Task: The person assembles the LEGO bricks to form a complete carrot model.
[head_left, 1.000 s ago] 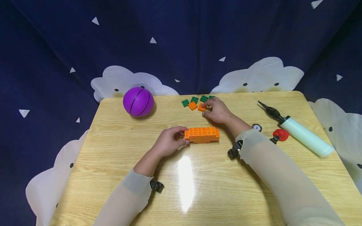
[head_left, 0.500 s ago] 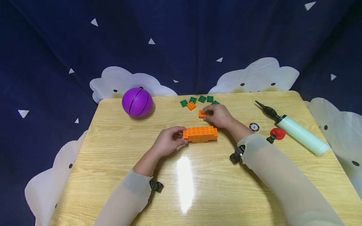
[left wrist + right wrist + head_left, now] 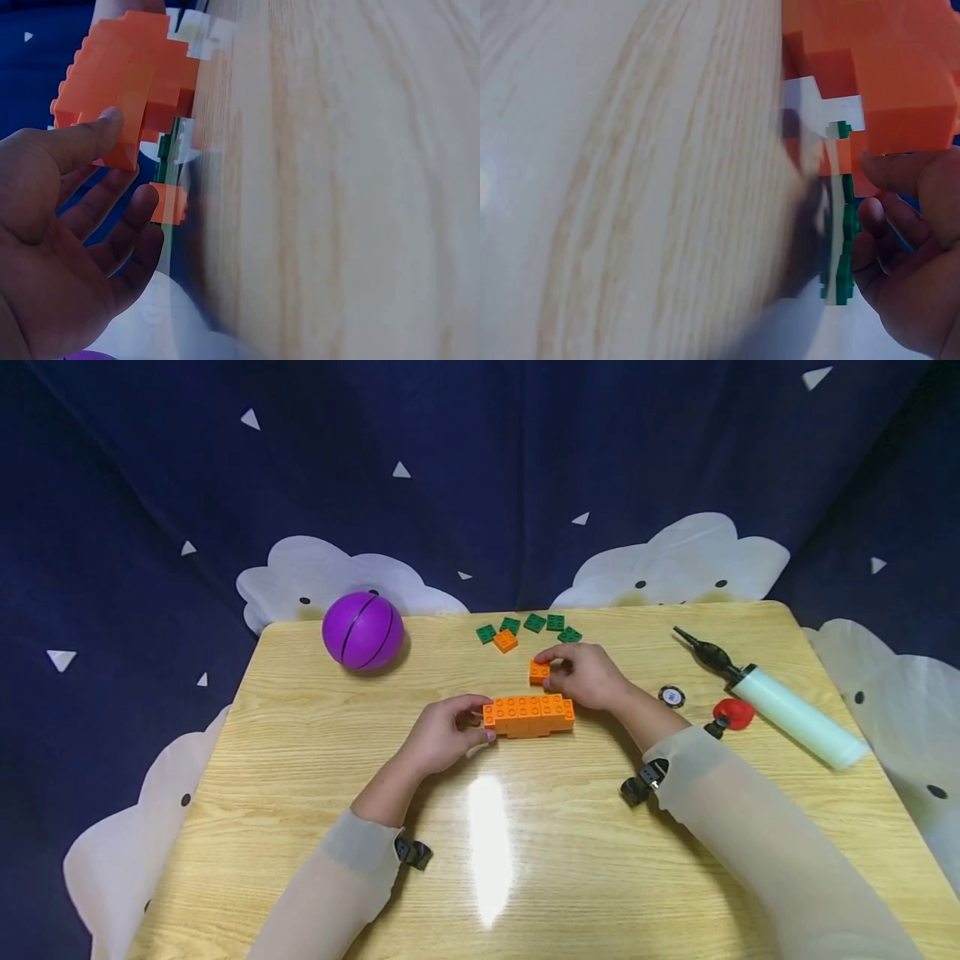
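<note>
An orange block assembly [image 3: 528, 717], studded on top and narrower at its base, stands at the middle of the table. The left hand [image 3: 442, 735] grips its left end between thumb and fingers; the left wrist view shows the thumb on the face of the assembly [image 3: 112, 71]. Just behind the assembly, the right hand [image 3: 592, 677] pinches a small orange brick [image 3: 539, 672] between thumb and index finger. In the right wrist view that brick [image 3: 864, 165] is partly hidden behind the thumb, and the assembly [image 3: 907, 82] looms above the hand.
Several green bricks [image 3: 556, 622] and another orange brick [image 3: 506, 641] lie at the table's back edge. A purple ball [image 3: 363, 631] sits back left. To the right are a round chip [image 3: 672, 697], a red object [image 3: 735, 713] and a pump [image 3: 798, 714].
The right hand has drawn the small orange brick from beside the other loose bricks toward the assembly, uncovering green bricks at the back. The left hand keeps its grip.
</note>
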Demonstrator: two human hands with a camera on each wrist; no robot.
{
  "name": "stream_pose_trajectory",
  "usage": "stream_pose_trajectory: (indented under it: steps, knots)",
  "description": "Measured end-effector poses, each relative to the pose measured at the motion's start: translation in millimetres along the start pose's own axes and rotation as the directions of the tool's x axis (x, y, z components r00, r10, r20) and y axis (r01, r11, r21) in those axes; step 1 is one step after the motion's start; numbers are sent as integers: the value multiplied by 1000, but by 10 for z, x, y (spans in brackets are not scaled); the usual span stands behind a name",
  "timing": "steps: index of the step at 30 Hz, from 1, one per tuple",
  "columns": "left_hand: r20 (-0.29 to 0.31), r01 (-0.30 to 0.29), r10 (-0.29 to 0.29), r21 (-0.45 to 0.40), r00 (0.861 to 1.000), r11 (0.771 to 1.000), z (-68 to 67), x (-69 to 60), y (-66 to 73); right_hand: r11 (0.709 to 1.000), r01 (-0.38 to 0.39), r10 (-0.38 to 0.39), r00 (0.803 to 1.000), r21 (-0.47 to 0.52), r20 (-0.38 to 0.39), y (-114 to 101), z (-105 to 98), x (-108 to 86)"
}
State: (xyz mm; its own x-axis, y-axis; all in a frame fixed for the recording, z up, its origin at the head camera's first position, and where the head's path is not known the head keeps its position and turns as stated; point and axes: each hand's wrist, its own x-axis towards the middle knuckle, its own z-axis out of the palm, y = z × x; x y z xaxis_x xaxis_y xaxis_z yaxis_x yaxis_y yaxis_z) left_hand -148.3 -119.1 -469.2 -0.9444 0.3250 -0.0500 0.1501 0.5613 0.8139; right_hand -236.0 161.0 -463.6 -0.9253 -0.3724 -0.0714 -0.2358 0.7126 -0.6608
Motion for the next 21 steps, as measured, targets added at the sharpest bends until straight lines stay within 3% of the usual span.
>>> stream_pose_trajectory:
  steps: [21]
  knots:
    - [-4,4,-4,-5,1000,1000,1,-6,17,992,117,-113,989,36,-94,-221,-316,-377]
